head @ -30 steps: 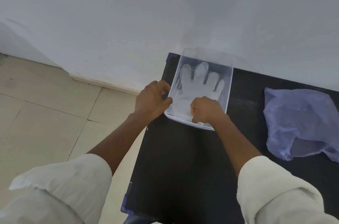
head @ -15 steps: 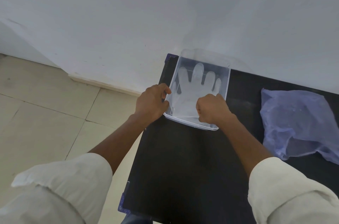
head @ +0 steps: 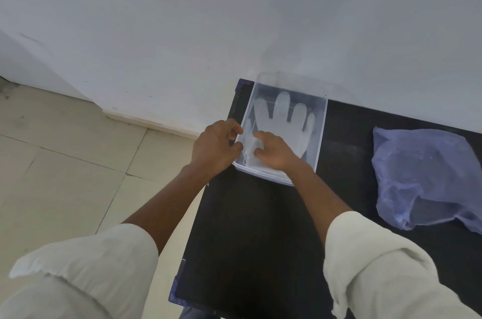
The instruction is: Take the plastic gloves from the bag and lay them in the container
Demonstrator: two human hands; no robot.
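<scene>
I see a glove (head: 283,125) lying flat in the container (head: 321,136) at the table's (head: 260,240) far left corner. My left hand (head: 215,147) pinches the container's left rim, my right hand (head: 273,153) rests on the glove's cuff, fingers loosely spread. The bag (head: 427,175) lies well apart, right.

one glove (head: 284,130), one container (head: 321,136), one bag (head: 427,175), two hands (head: 216,149)
</scene>
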